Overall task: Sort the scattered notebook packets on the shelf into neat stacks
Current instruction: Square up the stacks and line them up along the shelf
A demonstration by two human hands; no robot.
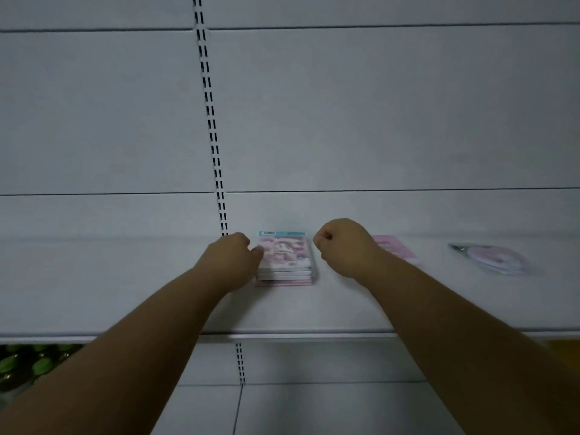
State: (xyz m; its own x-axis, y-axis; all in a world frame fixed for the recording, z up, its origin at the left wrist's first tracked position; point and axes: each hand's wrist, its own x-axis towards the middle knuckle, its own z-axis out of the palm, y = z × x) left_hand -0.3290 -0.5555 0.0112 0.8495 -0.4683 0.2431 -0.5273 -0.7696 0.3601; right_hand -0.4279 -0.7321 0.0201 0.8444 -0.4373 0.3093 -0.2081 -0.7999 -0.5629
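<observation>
Reaching onto a white shelf (157, 293), both bare forearms stretch forward from the lower corners of the view. Stack of notebook packets (286, 259) sits near the back of the shelf board, just right of the slotted upright (216, 171); several packets lie flat, edges roughly aligned, top cover pink and white with a pale blue header strip.

Left hand (233, 257): fingers curled, fingertips touching the stack's left edge. Whether it pinches a packet or only presses against the side — cannot tell, picture blurred.

Right hand (343, 246): closed into a loose fist, just beside the stack's right edge, not touching it, holding nothing visible.

Single pink packet (395, 248) lies flat behind the right wrist, partly hidden by it, apart from the stack. Farther right, well apart, a clear-wrapped item with pinkish rings (496, 257) lies on the same shelf; contents too blurred to name.

Below the shelf at far left, green round objects (37, 362) in dim light.
</observation>
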